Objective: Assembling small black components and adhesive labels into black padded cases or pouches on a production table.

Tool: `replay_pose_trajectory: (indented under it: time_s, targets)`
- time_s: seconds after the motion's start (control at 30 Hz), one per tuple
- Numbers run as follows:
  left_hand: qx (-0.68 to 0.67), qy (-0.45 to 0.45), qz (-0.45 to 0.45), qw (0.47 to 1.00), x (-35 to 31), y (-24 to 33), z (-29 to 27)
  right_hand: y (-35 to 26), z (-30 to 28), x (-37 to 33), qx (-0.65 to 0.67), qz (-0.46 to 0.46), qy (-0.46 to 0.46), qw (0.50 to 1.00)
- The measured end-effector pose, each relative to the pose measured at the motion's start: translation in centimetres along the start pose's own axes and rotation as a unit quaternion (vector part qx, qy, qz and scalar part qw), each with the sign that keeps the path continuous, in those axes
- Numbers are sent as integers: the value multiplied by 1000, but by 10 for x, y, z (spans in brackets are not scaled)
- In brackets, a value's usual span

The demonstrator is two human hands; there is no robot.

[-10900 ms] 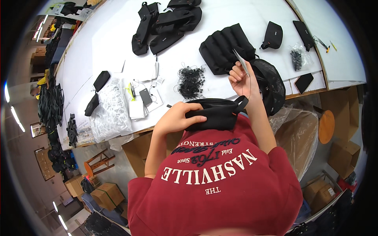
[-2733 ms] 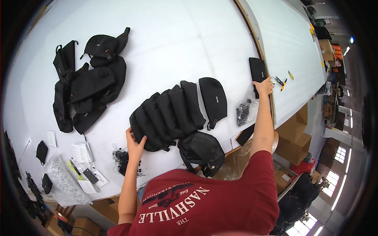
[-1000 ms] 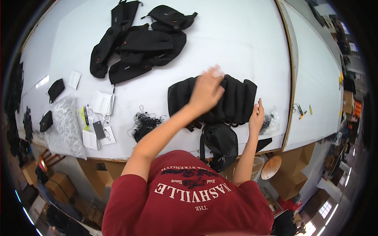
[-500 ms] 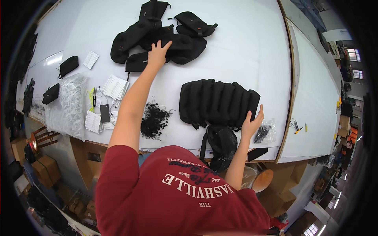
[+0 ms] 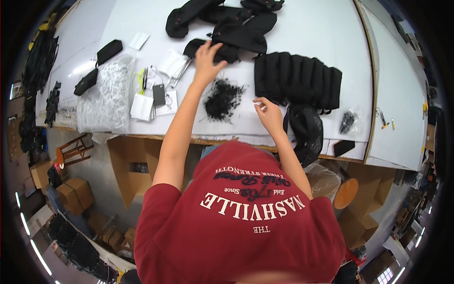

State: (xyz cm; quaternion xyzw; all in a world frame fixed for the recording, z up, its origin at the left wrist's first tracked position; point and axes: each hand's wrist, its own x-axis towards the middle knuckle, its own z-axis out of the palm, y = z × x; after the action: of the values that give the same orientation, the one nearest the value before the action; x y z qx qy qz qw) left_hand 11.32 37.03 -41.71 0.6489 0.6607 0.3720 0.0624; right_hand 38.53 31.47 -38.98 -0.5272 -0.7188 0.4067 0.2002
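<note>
Loosely heaped, soft black fabric pouches (image 5: 243, 35) lie beyond the left hand (image 5: 207, 64), spread wide, gripping nothing; the right hand (image 5: 268, 114) half-curls, its hold unclear.

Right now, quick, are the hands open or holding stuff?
Left hand: open, spread over a black pouch.
Right hand: half curled; can't tell if it's holding something small.

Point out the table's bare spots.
Free: the white table beyond the row of black pouches, left of the wooden strip; also the right panel beyond the orange-handled tool. Crowded: the near left (plastic bag, white cards) and the black pouch pile by the left hand.
</note>
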Motion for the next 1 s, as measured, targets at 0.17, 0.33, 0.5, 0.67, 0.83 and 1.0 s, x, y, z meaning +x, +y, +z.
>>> replay_pose_trajectory:
  time_s: [0.17,0.33,0.5,0.67,0.83,1.0]
  targets:
    - [174,68,-264,946,-99,-55,-88,-19,52,-17,-102,-4,-153,983]
    - [282,4,-340,897,-173,-90,-124,-48,106,-20,-96,-221,-127,962]
    - [219,-15,-306,926,-192,-102,-141,-55,164,-5,-172,-298,-101,933]
    - [319,7,-311,896,-185,-96,-151,-58,162,7,-301,-259,-169,902]
    - [188,-49,-295,936,-191,-112,-184,-98,126,6,-137,-206,-100,964]
    - [133,-53,-343,928,-171,-122,-209,-134,77,8,-38,-79,-23,996]
